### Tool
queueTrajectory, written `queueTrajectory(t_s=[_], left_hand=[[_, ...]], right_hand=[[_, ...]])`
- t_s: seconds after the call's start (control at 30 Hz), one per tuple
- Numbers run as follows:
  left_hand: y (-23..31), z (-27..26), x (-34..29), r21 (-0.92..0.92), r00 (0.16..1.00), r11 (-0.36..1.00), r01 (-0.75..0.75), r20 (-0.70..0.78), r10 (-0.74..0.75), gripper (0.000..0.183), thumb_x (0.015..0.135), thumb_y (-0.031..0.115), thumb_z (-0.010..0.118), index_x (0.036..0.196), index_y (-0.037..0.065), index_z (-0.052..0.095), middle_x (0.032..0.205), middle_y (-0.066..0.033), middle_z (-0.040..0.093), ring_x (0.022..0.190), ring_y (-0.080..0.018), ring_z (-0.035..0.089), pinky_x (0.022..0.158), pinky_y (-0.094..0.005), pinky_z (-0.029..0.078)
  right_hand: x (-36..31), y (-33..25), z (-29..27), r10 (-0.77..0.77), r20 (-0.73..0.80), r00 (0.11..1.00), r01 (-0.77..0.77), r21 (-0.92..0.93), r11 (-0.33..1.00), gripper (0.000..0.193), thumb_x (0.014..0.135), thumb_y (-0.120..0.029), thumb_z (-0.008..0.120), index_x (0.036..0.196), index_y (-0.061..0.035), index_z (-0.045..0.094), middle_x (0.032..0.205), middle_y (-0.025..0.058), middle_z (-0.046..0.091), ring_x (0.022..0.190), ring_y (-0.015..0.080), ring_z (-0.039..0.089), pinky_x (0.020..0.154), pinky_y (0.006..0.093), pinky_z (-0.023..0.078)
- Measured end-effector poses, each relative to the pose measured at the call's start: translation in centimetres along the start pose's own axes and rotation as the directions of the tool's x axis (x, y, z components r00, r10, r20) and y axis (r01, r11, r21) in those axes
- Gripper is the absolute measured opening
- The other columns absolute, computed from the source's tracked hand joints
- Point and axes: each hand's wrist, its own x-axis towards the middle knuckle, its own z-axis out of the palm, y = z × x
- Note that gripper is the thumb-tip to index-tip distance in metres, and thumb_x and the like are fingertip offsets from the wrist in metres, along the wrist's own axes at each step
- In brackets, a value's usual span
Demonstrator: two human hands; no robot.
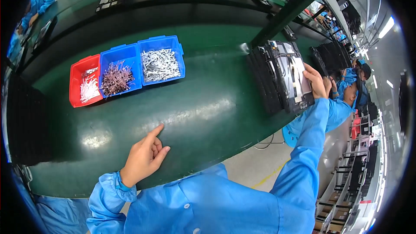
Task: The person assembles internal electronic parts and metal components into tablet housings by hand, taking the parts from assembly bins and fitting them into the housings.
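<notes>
My left hand (145, 156) rests over the near edge of the green table (203, 134), with nothing in it. Its index finger is stretched out, the thumb stands apart and the other fingers curl in. My right hand (317, 81) grips the outer edge of a flat black electronic device housing (289, 76) with silver parts inside. That housing leans as the outermost of a stack of similar black housings (265, 80) at the table's right. Part of the right hand's grip is hidden behind the housing.
A red bin (74, 84) with white pieces and two blue bins (141, 67) with brownish and silvery small parts stand at the far left. A black conveyor (203, 15) carries more housings behind. A green post (286, 13) rises beside the stack. Co-workers (346, 91) are nearby.
</notes>
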Motion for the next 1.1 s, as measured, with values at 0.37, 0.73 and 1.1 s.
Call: queueTrajectory(t_s=[0.37, 0.73, 1.1], left_hand=[[0.5, 0.1, -0.1, 0.035, 1.0, 0.999, 0.001, 0.026, -0.002, 0.06, 0.09, 0.002, 0.075, 0.145, 0.0, 0.052, 0.081, -0.0044, 0.059, 0.063, -0.0102, 0.056, 0.057, -0.026, 0.047], [0.6, -0.1, -0.8, 0.147, 1.0, 0.989, 0.005, 0.012, -0.006, 0.044, 0.09, 0.011, 0.075, 0.132, 0.003, 0.063, 0.081, -0.0063, 0.06, 0.064, -0.0193, 0.06, 0.059, -0.0353, 0.051], [-1.0, 0.7, -1.0, 0.204, 0.976, 0.956, -0.21, -0.007, 0.216, 0.04, 0.094, 0.02, 0.07, 0.129, 0.001, 0.062, 0.087, -0.0106, 0.064, 0.081, -0.0293, 0.067, 0.073, -0.0438, 0.053]], right_hand=[[3.2, 3.6, -1.3, 0.097, 0.02, 0.995, -0.097, 0.042, 0.994, 0.047, 0.1, -0.006, 0.059, 0.144, 0.0067, 0.053, 0.131, 0.0135, 0.069, 0.11, 0.0187, 0.069, 0.099, 0.0288, 0.052], [3.3, 2.8, -0.9, -0.052, -0.216, 0.975, -0.064, -0.498, 0.865, 0.042, 0.099, -0.024, 0.067, 0.135, -0.0031, 0.067, 0.122, 0.0047, 0.072, 0.106, 0.0141, 0.065, 0.088, 0.0276, 0.048], [1.8, 10.7, -5.2, 0.361, -0.359, 0.861, -0.206, 0.404, 0.891, 0.089, 0.099, -0.073, 0.047, 0.143, 0.0044, 0.056, 0.136, 0.0153, 0.066, 0.115, 0.0272, 0.067, 0.103, 0.0353, 0.05]])
